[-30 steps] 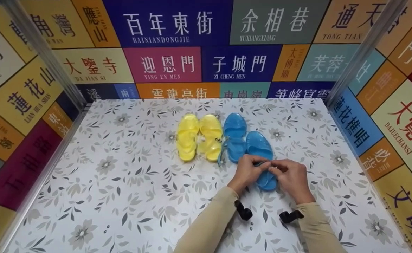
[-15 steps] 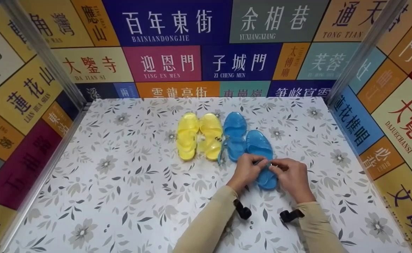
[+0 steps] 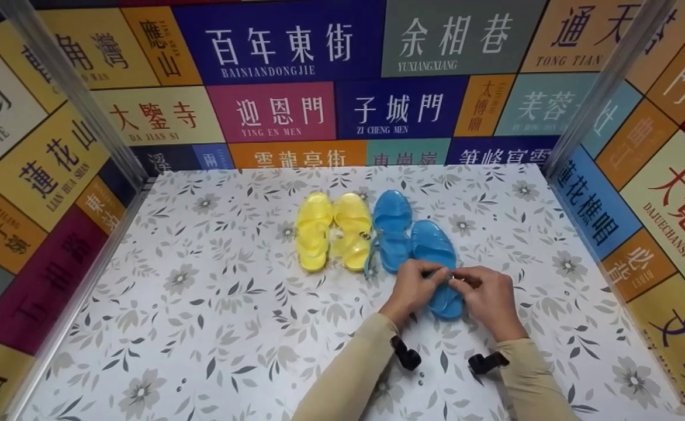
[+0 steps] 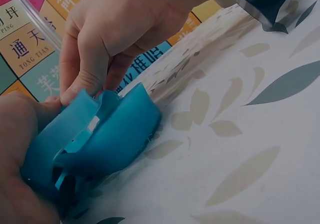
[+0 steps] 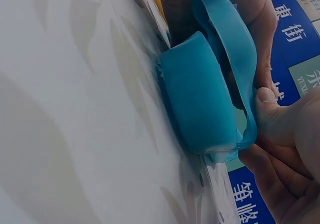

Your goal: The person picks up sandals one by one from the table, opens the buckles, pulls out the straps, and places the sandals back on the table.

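A blue jelly sandal (image 3: 433,241) lies angled on the table, toe away from me. Over its ankle part, my left hand (image 3: 412,289) and right hand (image 3: 487,298) meet fingertip to fingertip at the strap (image 5: 239,54). The left fingers and thumb hold the strap from the left; my right thumb and fingers pinch it at the right side, where a small shiny piece shows. In the left wrist view, the sandal's blue heel (image 4: 125,129) rests on the table below the strap. Fingers partly hide the fastening. The other blue sandal (image 3: 392,210) lies just left, its strap loose.
Two yellow jelly sandals (image 3: 314,231) lie side by side left of the blue ones. The table (image 3: 202,327) wears a white cover with grey flowers and leaves. Panels with printed place names (image 3: 278,47) wall the back and both sides.
Both hands stay at the strap of the blue sandal, with only slight finger shifts. The head view has tilted a little, so the whole scene sits slightly lower.
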The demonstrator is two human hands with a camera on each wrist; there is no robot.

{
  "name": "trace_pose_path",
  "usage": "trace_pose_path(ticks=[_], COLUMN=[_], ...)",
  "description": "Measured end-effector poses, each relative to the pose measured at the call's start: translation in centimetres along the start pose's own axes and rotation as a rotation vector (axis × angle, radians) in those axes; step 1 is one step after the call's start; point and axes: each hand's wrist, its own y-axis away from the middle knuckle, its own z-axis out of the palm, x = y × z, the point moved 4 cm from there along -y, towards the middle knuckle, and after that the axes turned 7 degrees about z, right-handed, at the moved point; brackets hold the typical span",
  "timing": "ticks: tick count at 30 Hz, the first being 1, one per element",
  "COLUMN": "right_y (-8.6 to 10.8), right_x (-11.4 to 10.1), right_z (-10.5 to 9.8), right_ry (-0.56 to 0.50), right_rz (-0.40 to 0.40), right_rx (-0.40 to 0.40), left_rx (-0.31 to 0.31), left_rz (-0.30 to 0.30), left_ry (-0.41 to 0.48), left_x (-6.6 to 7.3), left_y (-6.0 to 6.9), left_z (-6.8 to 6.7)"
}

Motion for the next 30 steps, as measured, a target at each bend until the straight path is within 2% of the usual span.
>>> trace_pose_path(ticks=[3,9,11,13,15,18,24,30], right_y=[0.0,0.2,0.2,0.3,0.3,0.3,0.3,0.3], right_x=[0.1,0.3,0.3,0.3,0.2,0.1,0.0,0.1], right_z=[-0.1,-0.2,-0.2,-0.2,-0.2,-0.2,-0.3,-0.4], right_ry=[-0.022,-0.039,-0.044,-0.047,-0.056,-0.067,-0.075,-0.053], right_rz=[0.003,-0.002,0.000,0.000,0.006,0.023,0.054,0.050], right_rx=[0.003,0.026,0.029,0.027,0.013,-0.025,-0.098,-0.103], left_rx=[0.010,0.072,0.089,0.097,0.107,0.109,0.092,0.071], left_rz=[-0.012,0.024,0.063,0.127,0.200,0.271,0.328,0.385], left_ry=[-0.009,-0.058,-0.125,-0.227,-0.336,-0.467,-0.617,-0.766], left_x=[0.0,0.1,0.4,0.9,1.4,2.0,2.8,3.8], left_y=[0.1,0.6,0.8,1.0,1.2,1.3,1.8,2.3], left_z=[-0.1,0.1,0.1,0.2,0.3,0.3,0.3,0.4])
